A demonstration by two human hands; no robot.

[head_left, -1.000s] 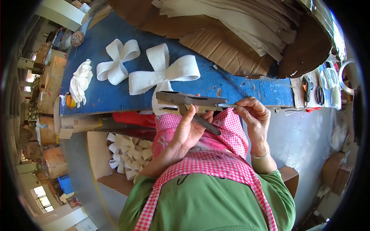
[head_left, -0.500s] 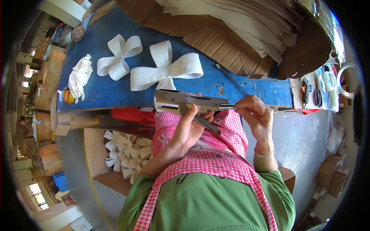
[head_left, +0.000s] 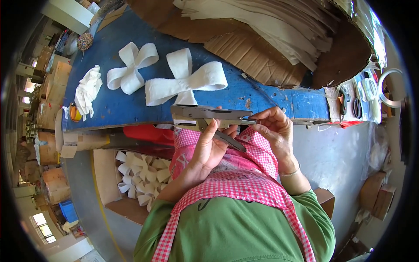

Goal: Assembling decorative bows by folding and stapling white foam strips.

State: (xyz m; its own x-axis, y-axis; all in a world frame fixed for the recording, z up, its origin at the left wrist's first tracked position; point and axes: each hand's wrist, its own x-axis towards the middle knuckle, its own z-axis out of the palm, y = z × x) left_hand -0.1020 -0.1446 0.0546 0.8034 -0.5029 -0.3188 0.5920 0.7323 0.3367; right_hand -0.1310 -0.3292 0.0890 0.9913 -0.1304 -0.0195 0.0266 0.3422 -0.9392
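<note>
In front of my waist, at the near edge of the table, my left hand (head_left: 207, 148) grips a metal plier stapler (head_left: 218, 115). Its long body lies level and the lower handle slants down past my fingers. My right hand (head_left: 278, 133) pinches the stapler's right end, where a thin metal rod or magazine part shows at the fingertips. Just beyond the stapler lies a large white fabric bow (head_left: 190, 82) with several loops. A second white looped bow (head_left: 133, 68) rests to its left.
White gloves (head_left: 88, 91) lie on the blue table (head_left: 126, 112) at the left. An open cardboard carton (head_left: 248, 48) with stacked white strips fills the back right. Below the table, a box (head_left: 124, 210) holds several white bows. Scissors (head_left: 344, 104) lie far right.
My right hand has moved left toward the stapler's body, and less of the thin metal part sticks out at that end. My left hand keeps its hold.
</note>
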